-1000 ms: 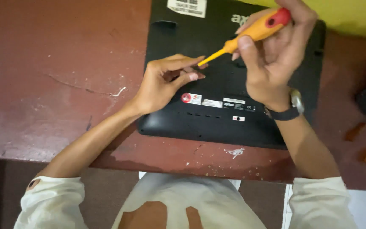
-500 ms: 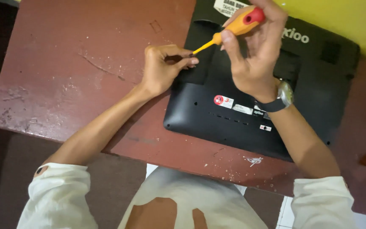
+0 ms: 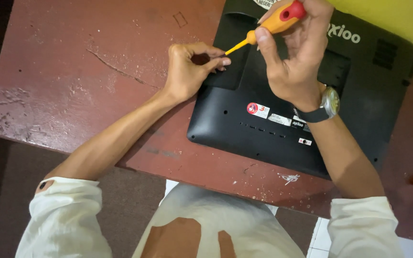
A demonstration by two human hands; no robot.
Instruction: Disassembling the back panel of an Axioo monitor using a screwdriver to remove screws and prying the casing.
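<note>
Screwdriver (image 3: 277,21) work is under way on an upturned black laptop (image 3: 283,119) that lies near the far right corner of the worn red surface (image 3: 72,71), its base facing up and its near edge close to the surface's front edge. The right hand (image 3: 295,62) has its grip closed around the tool's orange handle with the red cap, thumb along the shaft end, and the thin yellow shaft slants down toward the laptop's far left corner. The left hand (image 3: 190,71) rests at that same corner, fingers curled and pinched right at the tip of the shaft; whether they hold a screw I cannot tell, as anything there is too small to see. A wristwatch (image 3: 328,102) sits on the right wrist.

The screwdriver looks light and stiff, with a smooth plastic handle best held around its thick middle, as it is now. The laptop shell seems rigid but scratch-prone plastic, probably moderately heavy, and safest to hold by its long edges. Small stickers (image 3: 268,113) dot the base panel.
</note>
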